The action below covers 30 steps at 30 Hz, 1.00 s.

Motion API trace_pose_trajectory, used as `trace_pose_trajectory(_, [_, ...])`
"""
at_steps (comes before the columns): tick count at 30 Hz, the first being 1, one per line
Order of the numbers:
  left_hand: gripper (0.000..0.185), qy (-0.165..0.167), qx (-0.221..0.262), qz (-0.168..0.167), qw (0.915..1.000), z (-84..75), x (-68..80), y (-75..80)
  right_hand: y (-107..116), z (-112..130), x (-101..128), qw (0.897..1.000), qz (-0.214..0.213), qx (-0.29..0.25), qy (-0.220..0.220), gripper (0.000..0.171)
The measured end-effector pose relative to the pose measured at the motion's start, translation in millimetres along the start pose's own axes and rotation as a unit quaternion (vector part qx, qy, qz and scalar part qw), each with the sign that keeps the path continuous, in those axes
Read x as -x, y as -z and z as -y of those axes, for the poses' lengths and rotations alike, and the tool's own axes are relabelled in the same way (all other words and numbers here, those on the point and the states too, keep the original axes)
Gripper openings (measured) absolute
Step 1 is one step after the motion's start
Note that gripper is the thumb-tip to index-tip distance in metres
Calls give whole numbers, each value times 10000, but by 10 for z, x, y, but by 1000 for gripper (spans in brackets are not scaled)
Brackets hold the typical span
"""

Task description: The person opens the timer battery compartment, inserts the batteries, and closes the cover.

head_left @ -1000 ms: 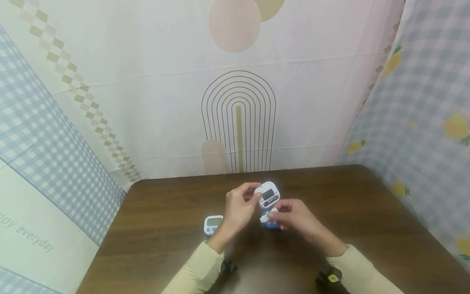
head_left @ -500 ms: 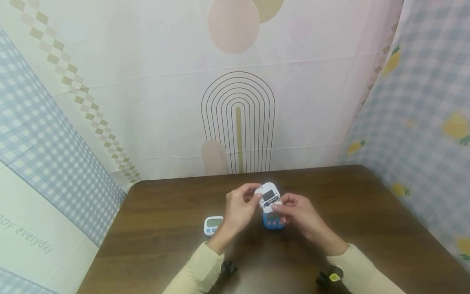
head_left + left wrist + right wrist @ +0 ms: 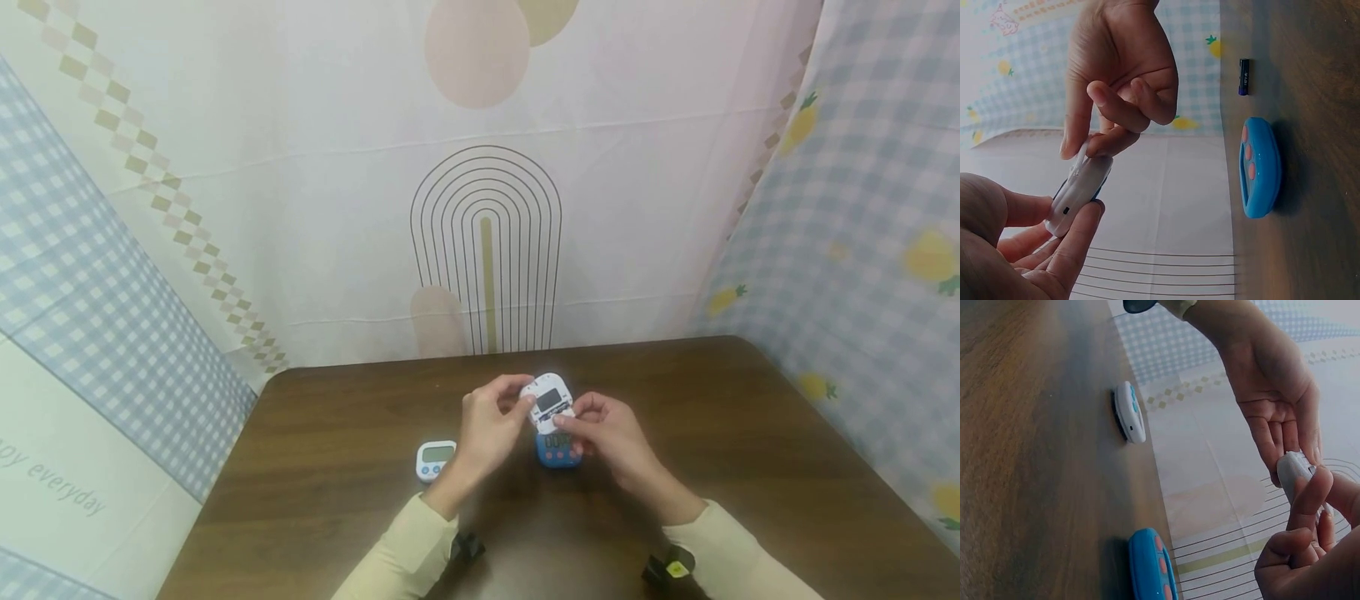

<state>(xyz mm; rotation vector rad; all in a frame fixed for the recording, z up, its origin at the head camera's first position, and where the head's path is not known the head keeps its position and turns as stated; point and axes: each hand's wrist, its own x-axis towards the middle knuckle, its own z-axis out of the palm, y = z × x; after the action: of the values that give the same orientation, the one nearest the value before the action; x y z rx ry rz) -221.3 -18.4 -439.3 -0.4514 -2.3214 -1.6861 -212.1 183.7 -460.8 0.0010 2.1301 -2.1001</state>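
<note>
In the head view my left hand (image 3: 491, 421) holds a white digital timer (image 3: 542, 387) above the table, its back turned up. The battery slot on that back shows dark. My right hand (image 3: 618, 437) pinches a small white battery cover (image 3: 549, 425) between thumb and fingers, at the timer's lower edge. From the left wrist view, the cover (image 3: 1081, 156) meets the timer's end at a tilt; whether it sits in its grooves I cannot tell. Just below the hands a blue timer (image 3: 558, 456) with pink buttons rests on the table, its top partly hidden.
A second white timer (image 3: 435, 461) with blue buttons lies left of my left wrist, partly covered by it. One dark battery (image 3: 1244, 77) lies on the wooden table (image 3: 337, 517) near the blue timer. Printed cloth (image 3: 337, 208) hangs behind the table.
My right hand has brought the battery cover up and against the timer's lower edge, uncovering more of the blue timer. Over the last half second both hands have barely moved.
</note>
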Motion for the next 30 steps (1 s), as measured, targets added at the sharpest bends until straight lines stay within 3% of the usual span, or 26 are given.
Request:
trace_pose_trajectory(10, [21, 28, 65, 27, 10000, -6, 3, -10, -24, 1, 4, 9996, -270, -120, 15, 32])
trace_pose_trajectory(25, [22, 140, 152, 95, 9997, 5, 18, -19, -32, -21, 3, 9991, -419, 92, 34, 39])
trace_pose_trajectory(30, [21, 18, 5, 67, 10000, 22, 3, -26, -37, -28, -6, 9982, -521, 254, 148, 40])
